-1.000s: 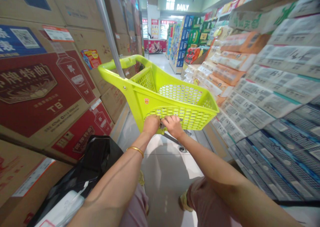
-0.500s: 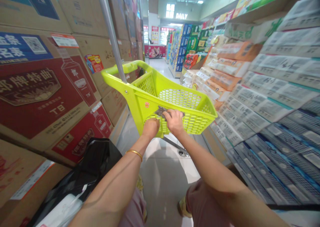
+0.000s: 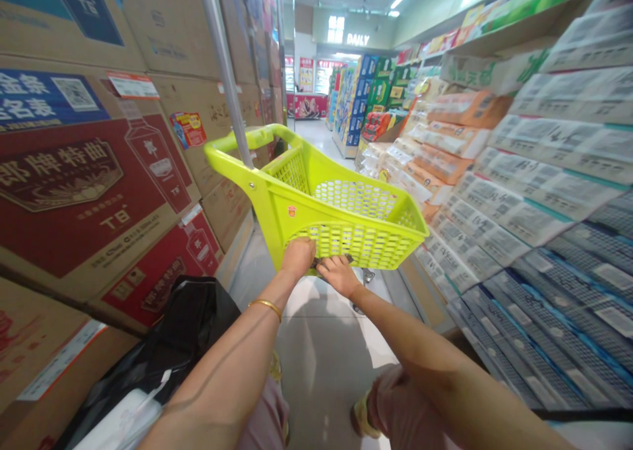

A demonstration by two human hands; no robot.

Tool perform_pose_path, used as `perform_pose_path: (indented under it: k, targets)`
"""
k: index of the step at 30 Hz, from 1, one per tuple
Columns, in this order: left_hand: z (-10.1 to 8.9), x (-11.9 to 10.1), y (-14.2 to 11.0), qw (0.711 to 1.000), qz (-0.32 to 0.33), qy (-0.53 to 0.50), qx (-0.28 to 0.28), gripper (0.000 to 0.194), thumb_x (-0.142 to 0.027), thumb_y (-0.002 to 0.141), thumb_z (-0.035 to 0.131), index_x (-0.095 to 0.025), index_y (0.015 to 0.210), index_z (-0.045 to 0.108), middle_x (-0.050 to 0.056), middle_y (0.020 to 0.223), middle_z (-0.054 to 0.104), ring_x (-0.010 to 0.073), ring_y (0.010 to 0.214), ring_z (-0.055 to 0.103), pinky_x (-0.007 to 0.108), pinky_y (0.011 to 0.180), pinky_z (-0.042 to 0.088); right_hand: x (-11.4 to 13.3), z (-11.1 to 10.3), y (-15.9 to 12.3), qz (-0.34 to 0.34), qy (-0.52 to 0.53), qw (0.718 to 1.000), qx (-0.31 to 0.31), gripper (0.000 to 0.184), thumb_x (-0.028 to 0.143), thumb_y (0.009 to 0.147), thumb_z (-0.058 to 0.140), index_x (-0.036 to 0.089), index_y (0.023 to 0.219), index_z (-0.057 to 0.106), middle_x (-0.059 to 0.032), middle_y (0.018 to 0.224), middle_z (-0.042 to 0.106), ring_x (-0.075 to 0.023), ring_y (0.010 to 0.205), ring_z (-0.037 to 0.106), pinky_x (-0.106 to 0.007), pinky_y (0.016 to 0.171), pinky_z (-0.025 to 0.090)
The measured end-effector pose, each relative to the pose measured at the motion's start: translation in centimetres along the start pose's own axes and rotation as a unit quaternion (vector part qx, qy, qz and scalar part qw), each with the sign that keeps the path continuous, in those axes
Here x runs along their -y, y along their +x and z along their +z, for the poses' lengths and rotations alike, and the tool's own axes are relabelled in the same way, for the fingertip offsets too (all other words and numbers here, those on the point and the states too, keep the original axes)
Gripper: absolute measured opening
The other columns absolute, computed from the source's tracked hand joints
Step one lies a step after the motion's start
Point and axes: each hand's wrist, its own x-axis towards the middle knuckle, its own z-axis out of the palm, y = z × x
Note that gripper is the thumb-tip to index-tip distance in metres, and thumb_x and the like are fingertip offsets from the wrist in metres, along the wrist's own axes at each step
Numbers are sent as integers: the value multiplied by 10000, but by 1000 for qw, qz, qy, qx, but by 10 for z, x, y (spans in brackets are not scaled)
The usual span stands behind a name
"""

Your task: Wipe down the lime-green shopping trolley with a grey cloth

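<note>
A lime-green plastic shopping cart with a mesh-sided basket stands before me. My left hand, a gold bangle at its wrist, is closed against the near mesh side, its fingertips hidden. Just right of it, my right hand presses a dark grey rag to the lower edge of that side. Most of the rag is covered by the fingers. Inside the basket I see only bare mesh.
Stacked cardboard cartons wall the left side. A black plastic bag and a white object sit low left. Packed paper goods line the right. Behind the cart, the aisle floor runs towards more shelves.
My right hand has slid down the basket's side with the rag, from mid-mesh to the lower edge. The left hand stays in the same place on the cart.
</note>
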Motion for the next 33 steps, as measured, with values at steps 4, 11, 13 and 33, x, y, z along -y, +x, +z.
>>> perform_pose_path:
  k: [4,11,13,33]
  targets:
    - [-1,-1,0,1000,0,4,2,290,-179,887,367,-114,908,649,123,869,653,207,851,616,313,780,451,-8,-15,14,40,-5,998,-50,273,228,930,389,233,1091,609,-78,1023,599,-196,887,440,-331,761,252]
    - [1,-1,2,1000,-12,6,16,298,-142,874,373,-103,933,662,122,909,664,190,870,614,291,823,449,-25,-58,44,175,-14,960,-219,344,162,882,415,275,1142,610,-86,1080,580,-222,965,424,-354,832,254]
    - [1,-1,2,1000,-11,-2,16,302,-155,885,367,-108,911,665,119,902,663,195,867,616,297,822,449,-27,-66,48,193,-18,949,-249,363,146,868,419,275,1149,609,-88,1097,572,-228,978,420,-361,847,256]
    - [-6,3,-8,999,24,-22,12,319,-171,884,352,-104,1028,629,132,929,664,213,879,616,316,790,455,3,-9,5,50,-30,998,-9,289,219,918,381,233,1107,598,-86,1013,605,-216,891,443,-345,773,259]
